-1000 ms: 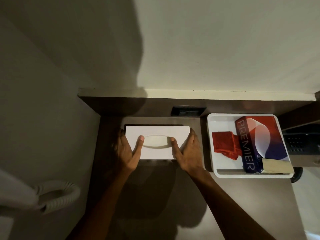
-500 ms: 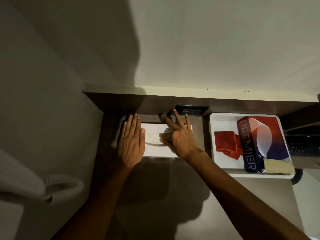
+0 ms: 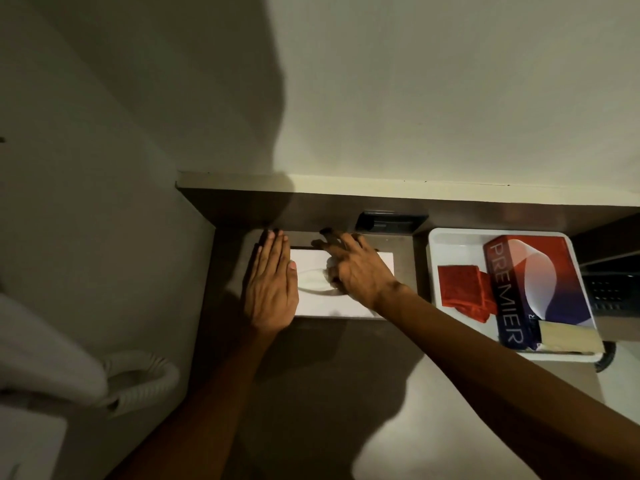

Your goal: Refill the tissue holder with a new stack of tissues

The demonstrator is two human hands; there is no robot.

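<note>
Both hands differ from the frame a second ago, where they gripped the ends of the holder: now the left hand (image 3: 272,289) lies flat on its left part and the right hand (image 3: 356,268) is over the slot.

Nearest the camera, both forearms reach forward over the dark counter (image 3: 311,393). A corded wall unit (image 3: 104,379) sits at lower left.

The tissue holder (image 3: 346,306), a white rectangular box, rests on the counter directly under both hands, its long axis running left to right. The left hand is pressed flat, fingers together, holding the box down. The right hand has fingers spread, thumb and forefinger apparently pinching a tuft of tissue (image 3: 329,268) at the central slot; the contact is partly hidden.

Judgement: the right hand is nearer the slot, so the pull goes up and out while the left steadies the box.

Beside the holder, to the right, a white tray (image 3: 450,240) holds a red cloth (image 3: 464,289) and a PREMIER tissue pack (image 3: 533,285). Farthest back stands a dark backsplash (image 3: 311,209) with a socket (image 3: 388,221)
</note>
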